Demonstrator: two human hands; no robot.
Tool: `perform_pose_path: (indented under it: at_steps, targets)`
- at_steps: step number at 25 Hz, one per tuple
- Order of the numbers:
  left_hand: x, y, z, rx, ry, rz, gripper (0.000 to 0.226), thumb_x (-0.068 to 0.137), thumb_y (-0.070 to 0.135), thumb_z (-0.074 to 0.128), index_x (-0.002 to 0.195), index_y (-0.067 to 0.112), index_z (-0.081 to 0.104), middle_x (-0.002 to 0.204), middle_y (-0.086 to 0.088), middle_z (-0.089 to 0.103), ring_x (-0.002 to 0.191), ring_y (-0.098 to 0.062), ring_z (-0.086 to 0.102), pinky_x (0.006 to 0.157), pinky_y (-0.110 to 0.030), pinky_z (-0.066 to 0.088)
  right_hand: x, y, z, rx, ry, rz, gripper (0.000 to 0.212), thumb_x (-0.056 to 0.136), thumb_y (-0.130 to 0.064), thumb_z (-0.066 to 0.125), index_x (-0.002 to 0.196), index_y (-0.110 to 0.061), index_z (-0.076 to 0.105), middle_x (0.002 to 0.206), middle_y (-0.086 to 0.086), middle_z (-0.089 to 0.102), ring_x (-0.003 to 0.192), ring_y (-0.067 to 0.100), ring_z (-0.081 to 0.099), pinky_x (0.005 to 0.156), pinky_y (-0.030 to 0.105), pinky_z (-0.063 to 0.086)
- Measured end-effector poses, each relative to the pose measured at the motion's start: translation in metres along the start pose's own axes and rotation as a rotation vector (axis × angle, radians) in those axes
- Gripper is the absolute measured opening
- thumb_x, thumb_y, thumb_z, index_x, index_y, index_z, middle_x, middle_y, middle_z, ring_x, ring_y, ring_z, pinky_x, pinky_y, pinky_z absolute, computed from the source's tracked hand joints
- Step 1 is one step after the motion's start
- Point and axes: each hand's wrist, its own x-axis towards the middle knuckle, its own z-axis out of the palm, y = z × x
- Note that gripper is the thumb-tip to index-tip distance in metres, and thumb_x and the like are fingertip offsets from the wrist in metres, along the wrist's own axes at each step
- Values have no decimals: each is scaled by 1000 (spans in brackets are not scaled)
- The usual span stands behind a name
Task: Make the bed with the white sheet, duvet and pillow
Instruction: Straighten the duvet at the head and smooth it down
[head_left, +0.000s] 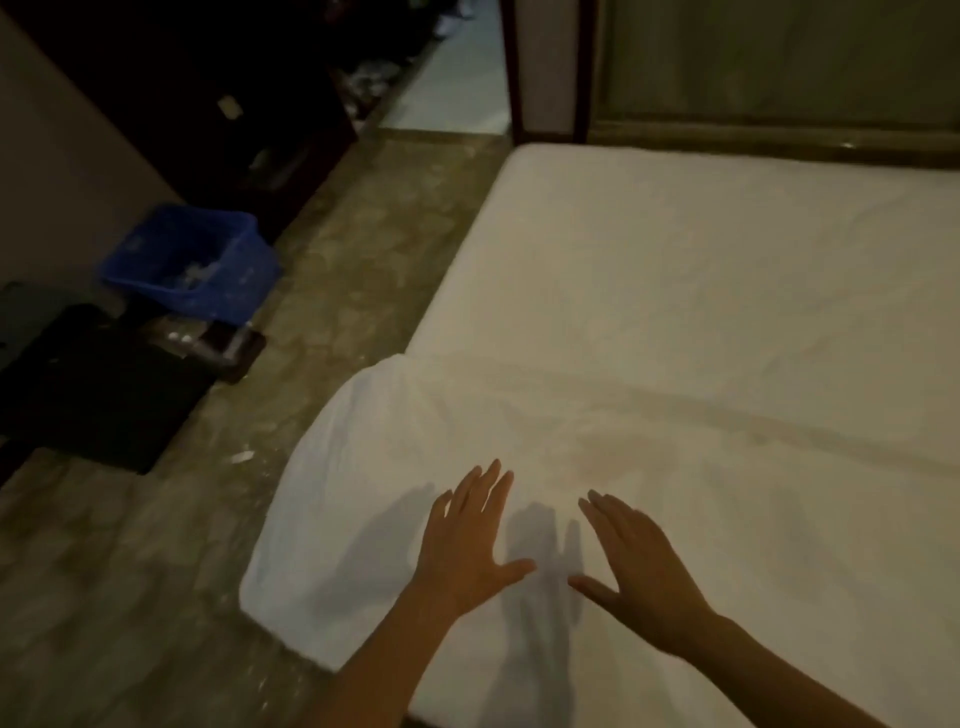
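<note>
My left hand and right hand hover flat and empty over the white sheet; its loose overhang lies beside my left.

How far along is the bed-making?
Done: a white sheet lies fairly smooth over the far part of the bed. In hand: the left hand and right hand are spread flat, fingers straight, over a second white layer, perhaps the duvet, which covers only the near end and hangs over the side. Left: spreading that layer up the bed. No pillow is in view.
</note>
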Motion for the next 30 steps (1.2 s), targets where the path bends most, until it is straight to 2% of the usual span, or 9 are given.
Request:
perform_pose_path:
  at_steps: [2, 4, 6, 9, 12, 15, 19, 25, 30]
  targets:
    - [42, -39, 31, 99, 72, 216, 98, 79, 79, 36, 152, 22, 3, 154, 5, -8, 146, -16, -4, 117, -43, 20, 41, -6, 40, -8, 66, 40, 75, 93, -67, 16, 134, -12, 45, 135, 7, 56, 120, 24, 57, 99, 40, 44]
    - [80, -73, 64, 178, 129, 427, 99, 73, 77, 39, 149, 16, 22, 156, 0, 16, 144, -19, 16, 109, -44, 35, 84, -6, 75, -71, 138, 4, 75, 92, -67, 24, 138, -10, 40, 142, 8, 47, 130, 24, 47, 112, 41, 30]
    - [117, -101, 90, 220, 157, 623, 102, 71, 77, 40, 149, 14, 22, 156, -3, 21, 144, -21, 16, 114, -45, 23, 113, 1, 98, -166, 175, -82, 78, 90, -66, 34, 140, -7, 42, 146, 10, 42, 137, 24, 36, 115, 39, 18]
    - [182, -125, 105, 188, 279, 776, 96, 77, 75, 39, 147, 11, 25, 153, -8, 30, 142, -22, 20, 114, -42, 11, 142, 28, 102, -239, 287, -108, 78, 90, -64, 38, 144, -8, 38, 150, 8, 35, 141, 20, 26, 117, 37, 15]
    - [227, -122, 91, 211, 312, 721, 86, 84, 70, 33, 149, 14, 25, 156, -5, 24, 144, -24, 16, 116, -44, 9, 164, 55, 85, -393, 322, -23, 73, 95, -59, 30, 149, -10, 27, 155, 7, 25, 143, 19, 21, 118, 37, 12]
    - [229, -109, 92, 163, 308, 608, 83, 88, 65, 29, 151, 12, 20, 158, -6, 17, 146, -25, 13, 116, -46, 4, 173, 55, 83, -442, 346, 99, 70, 97, -54, 24, 150, -8, 19, 157, 8, 19, 145, 20, 13, 118, 40, 9]
    - [156, -109, 135, 78, 281, 620, 85, 83, 64, 38, 146, 6, 32, 153, -10, 30, 142, -27, 27, 114, -50, 13, 141, 16, 122, -330, 338, 121, 78, 93, -60, 29, 148, -4, 27, 155, 12, 24, 144, 25, 19, 118, 42, 13]
    - [36, -118, 185, 65, 192, 622, 104, 70, 71, 51, 145, 1, 33, 153, -12, 29, 144, -22, 21, 115, -51, 18, 54, -53, 193, -238, 245, 120, 94, 84, -72, 40, 146, -2, 30, 155, 14, 23, 145, 25, 17, 116, 45, 18]
    - [-39, -114, 220, 139, 126, 605, 108, 70, 76, 49, 145, 1, 30, 153, -13, 27, 143, -25, 22, 112, -53, 20, -14, -90, 234, -193, 175, 86, 94, 84, -74, 38, 145, -3, 33, 154, 12, 25, 144, 24, 21, 113, 44, 23]
